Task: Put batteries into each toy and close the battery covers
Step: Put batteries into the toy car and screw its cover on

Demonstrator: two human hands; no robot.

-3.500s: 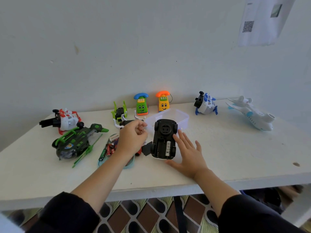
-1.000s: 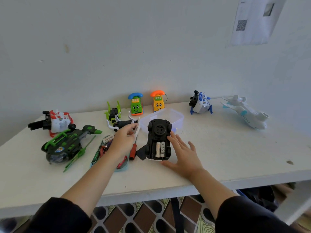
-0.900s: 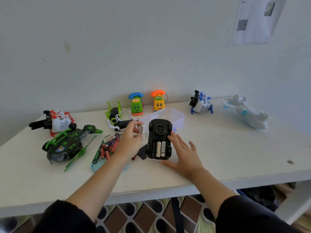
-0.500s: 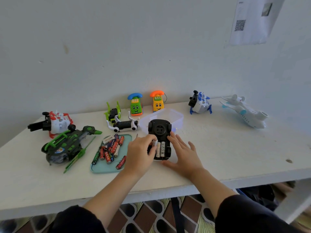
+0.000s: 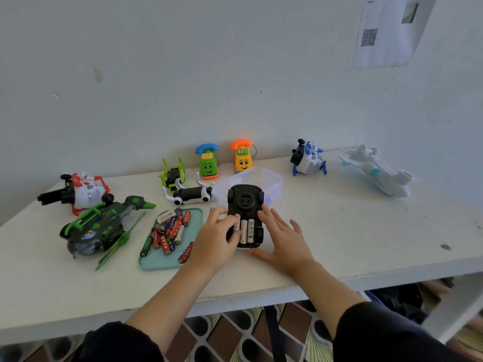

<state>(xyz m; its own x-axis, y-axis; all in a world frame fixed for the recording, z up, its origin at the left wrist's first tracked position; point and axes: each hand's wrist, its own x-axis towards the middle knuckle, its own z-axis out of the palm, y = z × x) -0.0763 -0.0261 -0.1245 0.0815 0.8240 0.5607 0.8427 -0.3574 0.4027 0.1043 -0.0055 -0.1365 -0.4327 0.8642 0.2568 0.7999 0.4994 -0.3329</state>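
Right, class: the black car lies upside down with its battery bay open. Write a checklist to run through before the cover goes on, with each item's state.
1. Toy car lies belly up, bay exposed: ok.
2. Right hand steadies the car's side: ok.
3. Three batteries sit side by side in the bay: ok.
4. Third battery pressed fully home under the left hand: cannot tell.
5. Polarity matches the markings: cannot tell.
6. Battery cover within sight to fit: not ok, it is not visible.
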